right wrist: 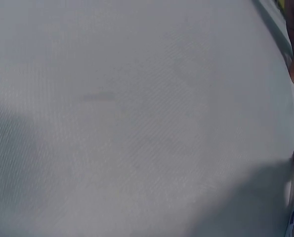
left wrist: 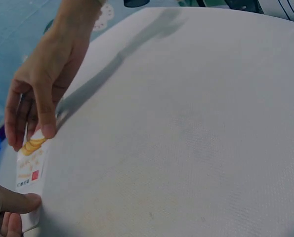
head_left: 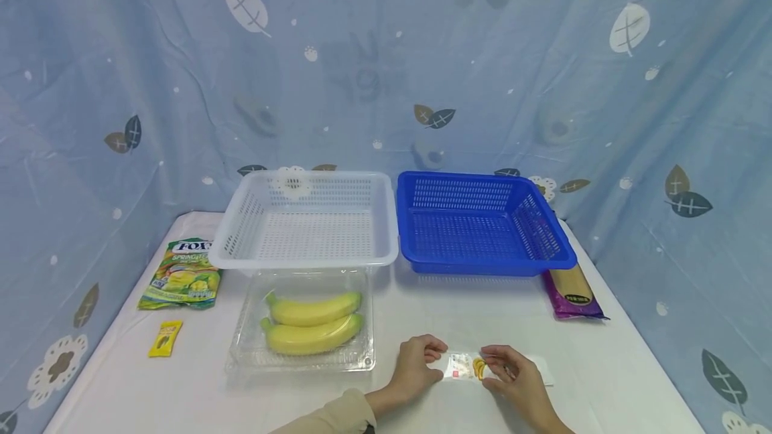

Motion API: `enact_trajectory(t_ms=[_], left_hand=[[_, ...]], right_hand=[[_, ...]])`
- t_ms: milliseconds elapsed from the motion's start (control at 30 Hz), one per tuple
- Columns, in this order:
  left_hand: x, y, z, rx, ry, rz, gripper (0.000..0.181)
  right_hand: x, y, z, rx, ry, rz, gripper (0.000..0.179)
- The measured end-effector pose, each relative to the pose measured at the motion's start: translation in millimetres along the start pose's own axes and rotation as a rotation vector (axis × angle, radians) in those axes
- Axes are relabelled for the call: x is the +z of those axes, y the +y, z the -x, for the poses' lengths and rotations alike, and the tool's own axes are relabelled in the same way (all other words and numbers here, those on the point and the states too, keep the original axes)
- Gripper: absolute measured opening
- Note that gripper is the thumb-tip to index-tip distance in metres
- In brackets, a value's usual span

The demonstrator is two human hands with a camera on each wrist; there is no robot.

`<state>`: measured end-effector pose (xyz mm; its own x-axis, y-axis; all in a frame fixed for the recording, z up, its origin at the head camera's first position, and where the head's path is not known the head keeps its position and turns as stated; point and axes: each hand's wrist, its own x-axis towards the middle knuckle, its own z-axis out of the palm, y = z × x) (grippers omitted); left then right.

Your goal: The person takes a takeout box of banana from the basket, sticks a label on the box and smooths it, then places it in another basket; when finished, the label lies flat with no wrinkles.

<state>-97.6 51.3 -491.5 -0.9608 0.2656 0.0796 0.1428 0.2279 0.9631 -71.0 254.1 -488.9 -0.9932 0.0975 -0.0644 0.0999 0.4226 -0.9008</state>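
A flat white strip [head_left: 460,366] printed with yellow bananas and a small red square lies at the front of the table. My left hand [head_left: 416,364] pinches it near its left end, thumb on the near edge and fingers on the far edge. The right hand [head_left: 515,380] grips it right of the banana print in the same way. In the left wrist view, the right thumb and fingers [left wrist: 30,128] straddle the strip. Only slivers of the hands and strip show in the right wrist view. Left of the hands, two bananas [head_left: 313,333] lie inside a clear plastic box [head_left: 247,353].
Behind stand a white basket [head_left: 301,263] and a blue basket [head_left: 488,266], side by side. At left are a green candy bag [head_left: 183,280] and a small yellow packet [head_left: 165,339]. A purple-edged pack [head_left: 573,293] lies partly under the blue basket's right side.
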Motion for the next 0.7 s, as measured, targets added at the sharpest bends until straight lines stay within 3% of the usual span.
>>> enact_trajectory(t_ms=[333,533,700], left_hand=[[0.4,-0.3,-0.5,-0.017,-0.008,0.012,0.040],[1.6,-1.3,-0.7,-0.017,-0.010,0.011,0.040],[0.3,-1.8,-0.9,-0.014,-0.007,0.002,0.041]], right_hand=[[0.9,-5.0,-1.8,0.007,-0.020,0.016,0.049],[2.0,1.8,3.9,-0.034,0.071,0.089,0.051],[5.3,2.2,5.0,-0.058,0.088,0.131,0.049]])
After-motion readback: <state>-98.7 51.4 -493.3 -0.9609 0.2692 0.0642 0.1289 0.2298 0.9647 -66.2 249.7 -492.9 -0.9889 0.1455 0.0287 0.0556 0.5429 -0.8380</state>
